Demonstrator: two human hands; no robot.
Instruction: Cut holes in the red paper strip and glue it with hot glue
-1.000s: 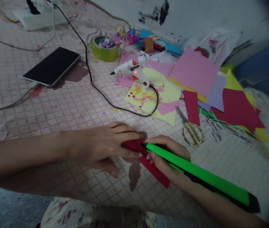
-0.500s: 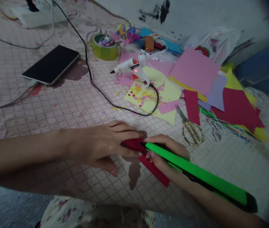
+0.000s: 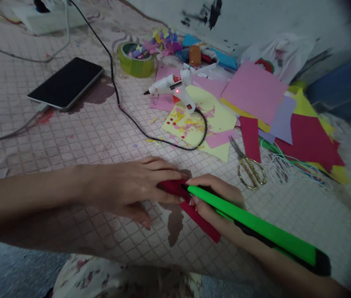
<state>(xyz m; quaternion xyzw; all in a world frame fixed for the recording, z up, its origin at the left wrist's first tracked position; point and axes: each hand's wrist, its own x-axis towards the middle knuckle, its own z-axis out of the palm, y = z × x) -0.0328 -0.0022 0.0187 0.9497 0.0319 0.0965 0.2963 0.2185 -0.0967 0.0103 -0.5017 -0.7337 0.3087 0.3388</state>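
My left hand [image 3: 132, 182] lies flat on the table, fingers spread, pressing down a dark red piece [image 3: 174, 187] of paper or thin foam. From under the fingertips a red strip [image 3: 205, 223] runs toward the lower right. My right hand [image 3: 214, 196] is closed in a pen-like grip round what looks like a green and black utility knife [image 3: 256, 225]. Its body slants back over my right forearm. The black front end meets the red piece beside my left fingertips; I cannot make out a blade there.
Gold-handled scissors [image 3: 251, 167] lie beyond my right hand. Behind are a white glue gun [image 3: 175, 87] with a black cord [image 3: 136, 126], coloured sheets [image 3: 256, 91], white string [image 3: 279, 169] and a green tape roll [image 3: 136, 64]. A phone [image 3: 66, 82] lies at the left, cable attached.
The hands and the green knife have shifted very slightly left in the picture. My left fingers stay on the red piece, and the right grip looks the same.
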